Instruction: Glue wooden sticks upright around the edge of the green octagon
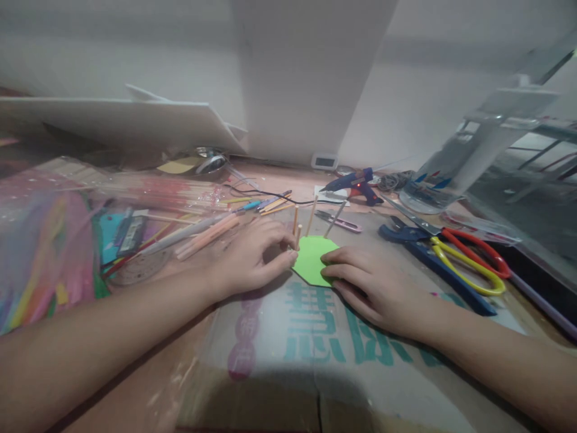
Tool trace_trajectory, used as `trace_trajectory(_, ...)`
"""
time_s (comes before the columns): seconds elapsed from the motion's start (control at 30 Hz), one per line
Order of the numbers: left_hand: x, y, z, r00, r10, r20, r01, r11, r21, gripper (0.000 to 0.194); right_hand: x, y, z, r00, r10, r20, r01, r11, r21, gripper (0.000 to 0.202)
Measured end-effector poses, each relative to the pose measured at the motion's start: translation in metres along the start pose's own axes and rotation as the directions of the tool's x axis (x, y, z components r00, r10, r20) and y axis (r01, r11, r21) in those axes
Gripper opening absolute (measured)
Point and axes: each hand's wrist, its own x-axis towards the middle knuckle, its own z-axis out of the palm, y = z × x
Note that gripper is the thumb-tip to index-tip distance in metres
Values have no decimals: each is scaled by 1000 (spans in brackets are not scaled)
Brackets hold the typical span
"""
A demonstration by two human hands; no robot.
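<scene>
A bright green octagonal piece (311, 261) lies flat on the cardboard, with several thin sticks standing up around its far and left edges. My left hand (259, 255) is at its left edge, thumb and index finger closed around the base of a thin wooden stick (299, 231). Just behind stands another wooden stick (295, 219). My right hand (367, 285) grips the right edge of the green piece, its fingertips on the top face. A third wooden stick (311, 216) and a grey stick (335, 219) lean at the far edge.
Behind stand a blue glue gun (349, 181) with a red light and pink-handled snips (340, 221). To the right are red-and-yellow-handled scissors (473, 258), blue-handled pliers (444, 270) and a clear container (451, 162). Pens (270, 201), bagged sticks (148, 189) and colourful strips (45, 258) crowd the left.
</scene>
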Motion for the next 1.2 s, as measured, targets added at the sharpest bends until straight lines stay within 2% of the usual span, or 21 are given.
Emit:
trace_trajectory(0.1, 0, 0, 0, 1000, -17, 3, 17, 1000, -6, 18, 0, -3, -10, 999, -9, -52, 8, 1000, -22, 17)
trace_trajectory(0.2, 1, 1, 0, 1000, -14, -9, 14, 1000, -26, 19, 1, 0, -31, 995, 23, -97, -29, 998, -59, 9)
trace_trajectory(0.3, 2, 0, 0, 1000, 0, -21, -1, 1000, -21, 19, 3, 13, -54, 972, 137, -190, -154, 985, -79, 12)
trace_trajectory(0.4, 2, 0, 0, 1000, -3, -23, 2, 1000, -16, 20, 2, 23, -63, 917, 244, -316, -277, 959, -65, 19)
trace_trajectory(0.47, 2, 1, 0, 1000, -13, -27, 12, 1000, -20, 20, -1, 22, -58, 916, 240, -322, -270, 962, -51, 15)
trace_trajectory(0.53, 2, 1, 0, 999, -27, -30, 26, 999, -23, 20, -3, 15, -48, 956, 168, -242, -185, 981, -49, 8)
trace_trajectory(0.63, 2, 2, -1, 998, -51, -24, 50, 998, -36, 23, -6, 1, -31, 991, 32, -131, -45, 994, -99, 14)
trace_trajectory(0.73, 2, 2, -2, 998, -56, -15, 55, 996, -77, 27, -7, -4, -18, 992, -47, -113, 32, 991, -133, 19)
trace_trajectory(0.97, 3, 3, -4, 996, -92, 8, 93, 987, -132, 32, -5, -2, -14, 998, -41, -57, 39, 999, -36, 24)
trace_trajectory(1.2, 3, 0, -4, 995, -96, 30, 99, 982, -162, 30, -8, 1, -11, 999, -33, -35, 31, 998, -52, 26)
